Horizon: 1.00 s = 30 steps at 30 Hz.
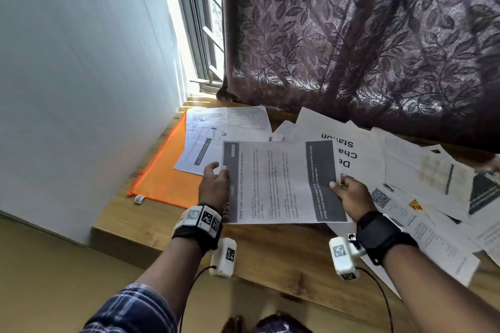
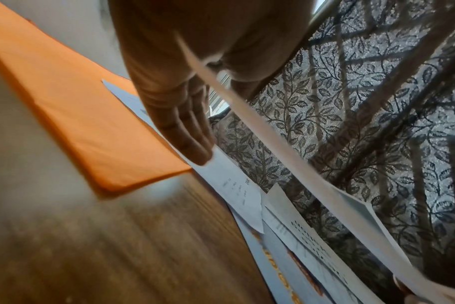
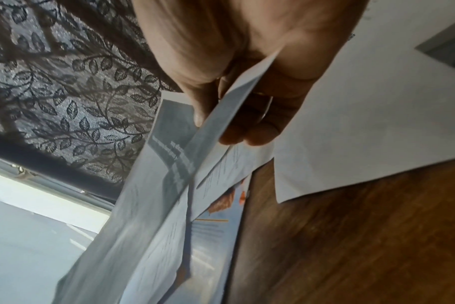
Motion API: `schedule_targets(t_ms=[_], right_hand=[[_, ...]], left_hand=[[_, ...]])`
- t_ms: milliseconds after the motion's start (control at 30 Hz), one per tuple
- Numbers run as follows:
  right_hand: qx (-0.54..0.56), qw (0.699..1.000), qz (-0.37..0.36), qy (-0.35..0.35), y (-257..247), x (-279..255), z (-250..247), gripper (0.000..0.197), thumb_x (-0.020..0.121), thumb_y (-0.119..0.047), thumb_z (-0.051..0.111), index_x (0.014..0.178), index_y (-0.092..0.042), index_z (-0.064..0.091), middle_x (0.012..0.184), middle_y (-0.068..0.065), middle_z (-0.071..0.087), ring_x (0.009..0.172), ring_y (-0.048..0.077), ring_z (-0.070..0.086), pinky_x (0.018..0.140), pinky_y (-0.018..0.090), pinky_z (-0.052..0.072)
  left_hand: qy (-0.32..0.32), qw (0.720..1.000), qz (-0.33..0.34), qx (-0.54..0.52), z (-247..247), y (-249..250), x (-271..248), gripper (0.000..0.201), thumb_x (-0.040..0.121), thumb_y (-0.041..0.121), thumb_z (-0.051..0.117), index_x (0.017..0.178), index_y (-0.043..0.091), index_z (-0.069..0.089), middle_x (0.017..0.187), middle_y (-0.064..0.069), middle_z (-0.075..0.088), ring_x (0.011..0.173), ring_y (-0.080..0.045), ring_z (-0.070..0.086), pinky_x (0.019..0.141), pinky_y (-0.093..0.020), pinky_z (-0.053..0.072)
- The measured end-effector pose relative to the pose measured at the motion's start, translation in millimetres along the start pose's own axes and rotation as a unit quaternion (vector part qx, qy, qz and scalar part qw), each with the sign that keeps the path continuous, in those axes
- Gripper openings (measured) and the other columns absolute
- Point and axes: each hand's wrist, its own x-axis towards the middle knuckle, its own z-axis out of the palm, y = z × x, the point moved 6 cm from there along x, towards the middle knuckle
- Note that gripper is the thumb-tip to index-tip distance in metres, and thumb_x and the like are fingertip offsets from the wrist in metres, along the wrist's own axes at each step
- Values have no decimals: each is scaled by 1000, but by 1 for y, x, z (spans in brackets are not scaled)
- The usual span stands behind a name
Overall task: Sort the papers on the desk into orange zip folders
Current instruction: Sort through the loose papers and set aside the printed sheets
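Note:
A printed sheet [image 1: 281,181] with dark grey bands hangs just above the desk, held at both ends. My left hand [image 1: 217,170] pinches its left edge, thumb on top and fingers underneath; the left wrist view shows the sheet [image 2: 286,154] edge-on in the crook of that hand [image 2: 210,98]. My right hand [image 1: 341,189] pinches the right edge, and the right wrist view shows this hand [image 3: 221,123] with thumb and curled fingers on the sheet [image 3: 169,164]. An orange zip folder [image 1: 162,170] lies flat at the desk's left end, also seen as the folder [image 2: 78,115], with two papers [image 1: 205,143] overlapping it.
Several loose papers [image 1: 405,170] are spread over the right half of the wooden desk [image 1: 270,257]. A dark leaf-patterned curtain [image 1: 351,35] hangs behind the desk, beside a window [image 1: 200,21]. A white wall [image 1: 81,89] borders the left. A small white tag [image 1: 139,199] lies by the folder's near corner.

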Motion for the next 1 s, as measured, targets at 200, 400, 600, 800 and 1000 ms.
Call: schedule_targets(t_ms=[200,400,600,800,1000], right_hand=[[78,996,17,40,2,-9,-13,14,95,-6,61,106,-9,69,100,14,73,82,24,68,83,37,56],[87,992,42,80,12,-7,-23,7,93,-10,64,96,-12,69,100,16,73,92,33,70,91,50,56],[171,977,87,90,12,-11,-29,31,85,-7,72,115,-10,62,116,16,67,105,36,66,96,52,52],[71,982,53,167,-12,4,-55,72,81,-26,78,143,-20,41,143,8,47,128,27,49,106,46,43],[-125,988,-45,84,-52,20,-45,62,84,-35,76,139,-21,50,143,3,54,131,24,51,108,38,40]], left_hand=[[-109,968,-95,-206,14,-14,-13,35,105,30,44,101,5,69,82,-15,72,66,-27,66,52,-26,51],[-224,941,-107,-232,27,-3,-21,23,98,-3,50,115,4,63,93,-17,72,76,-26,73,57,-37,60],[-287,942,-52,-166,33,15,-11,52,87,-22,51,130,6,55,105,-21,68,91,-33,70,69,-38,61],[-327,937,-7,-119,41,41,2,48,88,-20,51,128,6,53,106,-20,66,91,-34,68,70,-40,62],[-336,939,34,-69,46,58,15,36,90,-12,57,114,15,63,106,-18,69,93,-34,71,82,-54,59]])
